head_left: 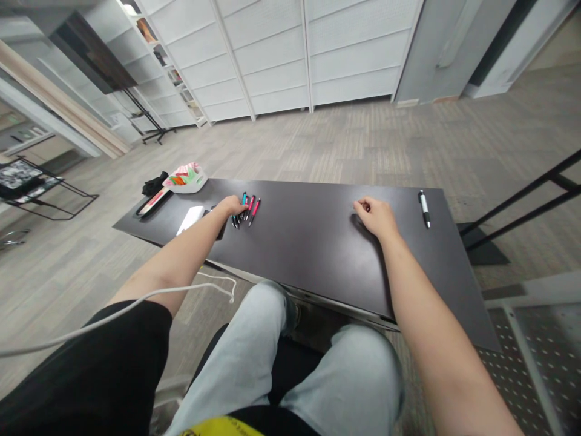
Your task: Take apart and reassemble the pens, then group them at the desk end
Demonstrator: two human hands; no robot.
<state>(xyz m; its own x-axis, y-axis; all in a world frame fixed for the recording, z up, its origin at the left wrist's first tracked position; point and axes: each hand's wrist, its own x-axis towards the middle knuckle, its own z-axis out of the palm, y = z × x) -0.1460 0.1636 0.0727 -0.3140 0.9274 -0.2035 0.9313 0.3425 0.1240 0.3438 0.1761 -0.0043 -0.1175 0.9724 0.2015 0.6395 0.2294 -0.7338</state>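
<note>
My left hand (232,206) is over a small cluster of pens on the dark table, its fingers closed at a teal pen (244,198). The fingertips are partly hidden, so the exact hold is hard to see. Beside the thumb lie pink-and-black pens (255,212), and several darker pen ends (235,222) show below the hand. My right hand (376,217) is loosely curled just over the table's right half, with nothing visible in it. Farther right lies a single white-and-black pen (424,209), apart from the others.
On the dark table (308,242), left of the pens, are a white box-like item (190,219), a black open case (154,203), a white basket with colourful packets (187,178) and a black cloth-like bundle (155,183). A white cable (136,300) crosses my left arm.
</note>
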